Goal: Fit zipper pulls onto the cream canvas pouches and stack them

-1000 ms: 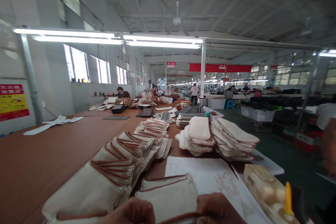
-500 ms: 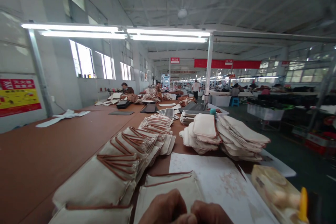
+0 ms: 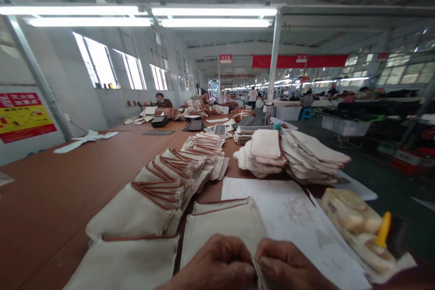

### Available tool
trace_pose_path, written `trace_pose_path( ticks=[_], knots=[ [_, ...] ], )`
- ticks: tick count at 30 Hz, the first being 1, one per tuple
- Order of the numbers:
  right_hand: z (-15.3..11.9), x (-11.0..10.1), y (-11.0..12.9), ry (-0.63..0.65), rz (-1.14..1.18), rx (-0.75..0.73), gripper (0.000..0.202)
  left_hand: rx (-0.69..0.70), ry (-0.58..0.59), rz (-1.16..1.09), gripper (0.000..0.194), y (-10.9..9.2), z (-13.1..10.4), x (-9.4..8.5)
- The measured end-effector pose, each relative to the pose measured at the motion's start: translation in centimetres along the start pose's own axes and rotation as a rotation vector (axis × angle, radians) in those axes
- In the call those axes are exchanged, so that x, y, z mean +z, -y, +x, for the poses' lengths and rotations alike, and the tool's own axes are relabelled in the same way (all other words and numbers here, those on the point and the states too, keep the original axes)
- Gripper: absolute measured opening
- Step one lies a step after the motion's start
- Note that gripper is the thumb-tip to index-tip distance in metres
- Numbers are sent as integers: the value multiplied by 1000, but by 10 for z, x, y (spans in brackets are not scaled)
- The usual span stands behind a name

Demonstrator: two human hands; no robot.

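My left hand and my right hand are close together at the bottom of the view, fingers closed. Between them they pinch the pale edge of a cream fabric piece, mostly hidden by the hands. Just beyond lie flat cream fabric pieces with brown edging along the top. To the left, another brown-edged cream piece lies in front of a long overlapping row of similar pieces.
White paper covers the table at right. Stacked cream panels stand behind it. A glue-stained container with a yellow-handled tool sits at the right edge. The brown tabletop stretches left. People work farther back.
The camera view has tilted down, so more of the hands and near table shows. My hands have drawn slightly apart, and the pale fabric edge between them is now visible.
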State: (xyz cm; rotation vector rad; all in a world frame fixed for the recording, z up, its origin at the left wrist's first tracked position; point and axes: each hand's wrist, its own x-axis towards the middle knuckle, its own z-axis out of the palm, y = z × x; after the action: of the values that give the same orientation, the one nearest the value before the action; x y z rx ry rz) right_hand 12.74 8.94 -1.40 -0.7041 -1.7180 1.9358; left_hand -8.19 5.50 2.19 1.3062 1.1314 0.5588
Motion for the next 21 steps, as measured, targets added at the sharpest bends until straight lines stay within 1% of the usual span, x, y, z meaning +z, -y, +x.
trace_pose_path(
  ticks=[1,3,6,9,12,16,18,19,21],
  knots=[
    [-4,1,4,-4,-23,-24,49,15,4,50,31,-7,-2,4],
    [-9,2,12,-45,-109,-82,46,59,-39,178,23,-20,-7,11],
    [-13,2,19,-80,-208,-85,40,104,-59,322,16,-29,-11,16],
    [-17,1,20,-61,-214,-41,37,153,-29,409,19,-29,-12,16],
    [-20,3,16,-99,-217,-21,34,199,-18,507,26,-25,-13,15],
    [-23,8,9,-147,-309,-46,33,268,-49,770,27,-24,-15,18],
    [-24,9,6,-175,-272,-32,34,277,-61,924,25,-24,-17,18],
    [-25,9,4,-193,-225,-19,34,276,-66,965,24,-23,-17,17],
    [-26,9,2,-212,-123,8,35,290,-87,921,22,-21,-18,14]
  ],
)
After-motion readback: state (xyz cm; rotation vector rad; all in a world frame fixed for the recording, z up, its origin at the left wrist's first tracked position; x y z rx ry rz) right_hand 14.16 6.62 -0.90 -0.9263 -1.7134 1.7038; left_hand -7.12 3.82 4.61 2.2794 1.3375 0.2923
